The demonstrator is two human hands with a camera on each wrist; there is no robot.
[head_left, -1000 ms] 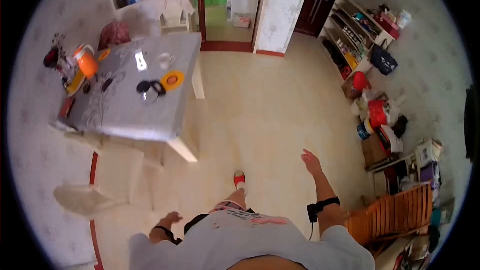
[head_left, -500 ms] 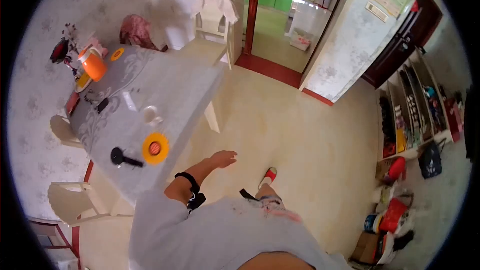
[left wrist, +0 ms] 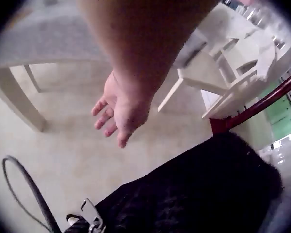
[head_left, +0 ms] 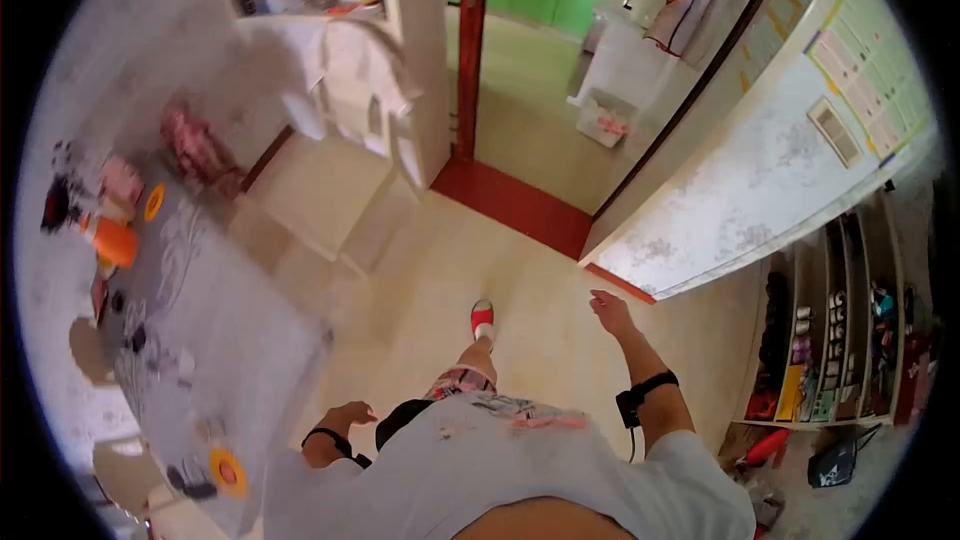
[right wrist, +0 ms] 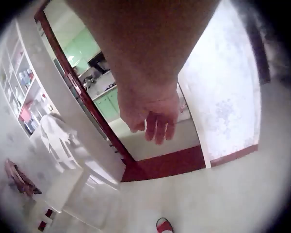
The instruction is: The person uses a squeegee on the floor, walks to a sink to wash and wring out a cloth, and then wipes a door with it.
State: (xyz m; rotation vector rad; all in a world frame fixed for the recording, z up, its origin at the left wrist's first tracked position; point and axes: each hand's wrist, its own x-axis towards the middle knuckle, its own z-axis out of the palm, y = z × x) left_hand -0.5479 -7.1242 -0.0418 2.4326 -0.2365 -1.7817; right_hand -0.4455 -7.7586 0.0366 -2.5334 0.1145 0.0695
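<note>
While the left hand and right hand hang relaxed, empty, beyond the worktop's right edge, walking seems underway. Next likely needs sure footing.

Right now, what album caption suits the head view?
Left hand and right hand empty above pale floor, red threshold ahead.

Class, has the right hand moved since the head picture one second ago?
Yes: in the head view, the right hand has moved toward the red threshold, now appearing much nearer it.
</note>
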